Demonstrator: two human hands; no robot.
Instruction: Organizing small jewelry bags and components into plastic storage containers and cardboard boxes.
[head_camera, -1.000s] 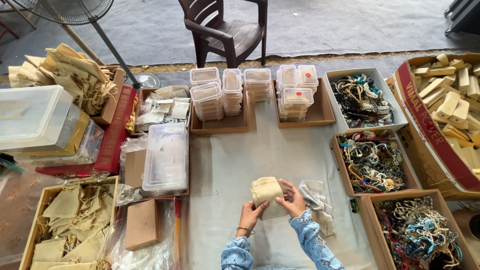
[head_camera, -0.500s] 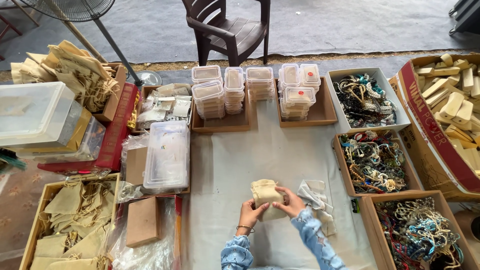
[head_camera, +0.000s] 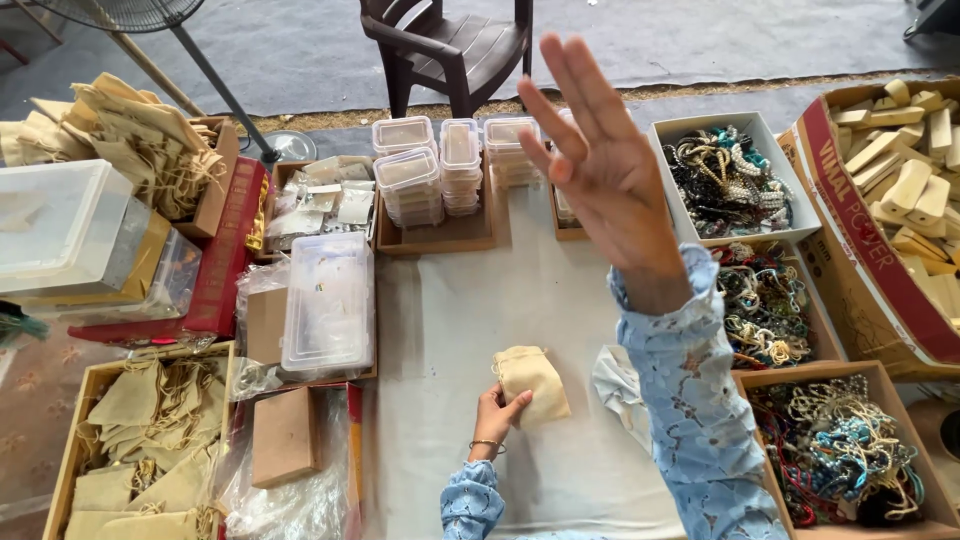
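My left hand (head_camera: 495, 415) grips a small beige drawstring pouch (head_camera: 532, 380) low on the pale grey cloth (head_camera: 450, 320). Raised high in front of the camera, my right hand (head_camera: 595, 160) has its fingers spread and holds nothing; its light blue lace sleeve (head_camera: 690, 400) runs down to the frame's bottom. A heap of clear plastic bags (head_camera: 618, 385) lies just right of the pouch, partly hidden by the sleeve.
Stacks of clear lidded boxes (head_camera: 440, 170) stand on trays at the back. Three boxes of bead necklaces (head_camera: 730, 180) line the right, beside a carton of wooden blocks (head_camera: 900, 170). On the left: a clear plastic case (head_camera: 328, 300), beige pouches (head_camera: 140, 440), a brown chair (head_camera: 455, 45).
My right hand let go of the pouch and rose up toward the camera with fingers spread. My left hand still holds the pouch.
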